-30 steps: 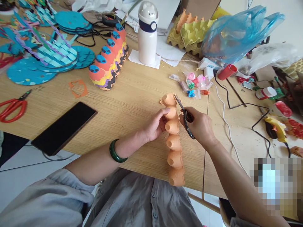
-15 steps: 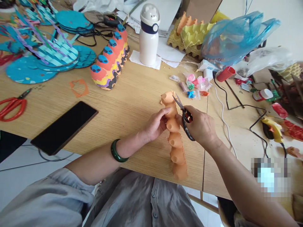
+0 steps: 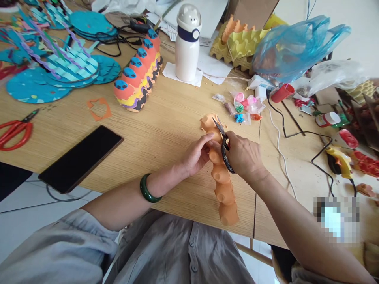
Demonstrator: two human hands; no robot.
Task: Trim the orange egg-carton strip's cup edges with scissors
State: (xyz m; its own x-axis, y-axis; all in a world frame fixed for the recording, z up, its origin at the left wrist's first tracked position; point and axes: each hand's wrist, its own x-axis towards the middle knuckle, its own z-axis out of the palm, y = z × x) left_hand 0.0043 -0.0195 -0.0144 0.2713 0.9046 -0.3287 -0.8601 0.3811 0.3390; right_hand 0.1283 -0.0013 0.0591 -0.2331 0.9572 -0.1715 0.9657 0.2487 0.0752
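Observation:
My left hand is closed on an orange egg-carton strip, a row of several cups that runs from the table's middle toward my lap. My right hand grips small black-handled scissors. Their blades point up-left and meet the strip's far end cup. A green bangle circles my left wrist.
A painted carton caterpillar, a white bottle and blue paper discs stand farther back. A black phone and red scissors lie at the left. Cables, a yellow glue gun and plastic bags crowd the right side.
The scissors have shifted left onto the strip's far cup. The strip's near end has swung to the right. Both hands have drawn slightly closer together.

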